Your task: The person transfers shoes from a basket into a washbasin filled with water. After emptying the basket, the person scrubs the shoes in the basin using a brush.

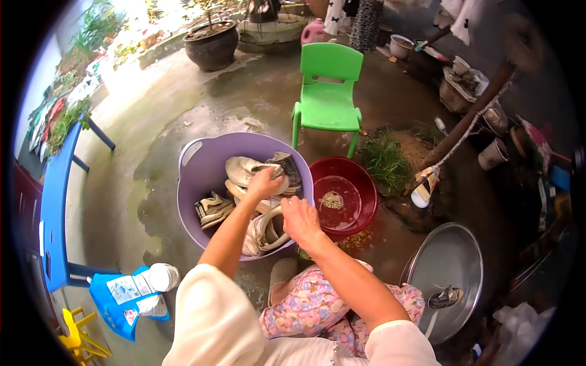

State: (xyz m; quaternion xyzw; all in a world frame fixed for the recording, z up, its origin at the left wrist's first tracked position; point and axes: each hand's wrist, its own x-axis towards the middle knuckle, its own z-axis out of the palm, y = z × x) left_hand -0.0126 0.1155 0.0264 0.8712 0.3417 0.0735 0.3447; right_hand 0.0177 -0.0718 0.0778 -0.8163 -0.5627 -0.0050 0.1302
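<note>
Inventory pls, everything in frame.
Tub: one, purple, centre
Shoes: several, whitish and dark, in tub
Basin: one, dark red, right of tub
Metal basin: one, silver, lower right
Lone shoe: one, dark, in metal basin
Chair: one, green, upper centre
Table: one, blue, left edge
Bag: one, blue, lower left
Container: one, white, against bag
Small seat: one, yellow, bottom left
Large pot: one, dark, top left-centre
Jug: one, pink, behind chair
Grass: one patch, green, right of chair
Pole: one, brown, right
Clutter: uncountable, mixed, far right
Trousers: one pair, floral, below tub
Sleeves: two, cream, bottom
Left hand: one, bare, on whitish shoe
Right hand: one, bare, at tub's right rim
</note>
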